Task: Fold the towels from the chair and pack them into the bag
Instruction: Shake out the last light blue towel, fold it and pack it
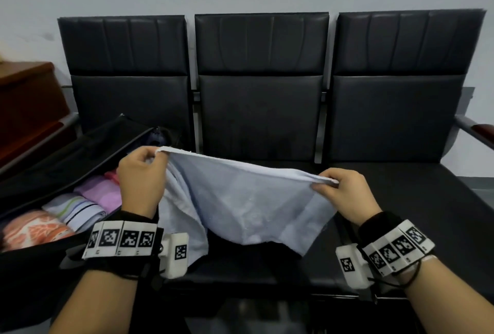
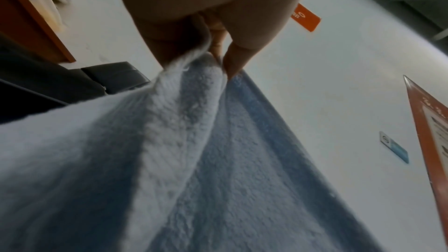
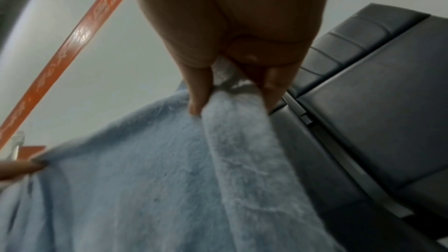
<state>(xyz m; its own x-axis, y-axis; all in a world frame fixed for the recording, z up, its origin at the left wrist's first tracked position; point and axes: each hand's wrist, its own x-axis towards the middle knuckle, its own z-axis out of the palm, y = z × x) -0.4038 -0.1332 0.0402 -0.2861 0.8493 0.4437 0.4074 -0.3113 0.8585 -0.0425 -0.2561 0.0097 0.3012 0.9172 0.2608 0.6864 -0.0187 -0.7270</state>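
Note:
A light blue towel (image 1: 240, 200) hangs in the air above the middle seat of the black chairs (image 1: 262, 119). My left hand (image 1: 141, 173) pinches its upper left corner (image 2: 194, 68). At the other end, my right hand (image 1: 344, 192) pinches the upper right corner (image 3: 230, 91). The top edge is stretched between the two hands and the rest droops down towards the seat. An open black bag (image 1: 53, 159) lies on the left seat. Folded towels lie in a row in it: an orange patterned one (image 1: 34, 229), a striped one (image 1: 77, 210) and a purple one (image 1: 104, 192).
The row of three black padded seats stands against a pale wall. A brown wooden cabinet (image 1: 26, 98) is at the far left behind the bag. A metal armrest (image 1: 475, 130) with a wooden end juts out at the right.

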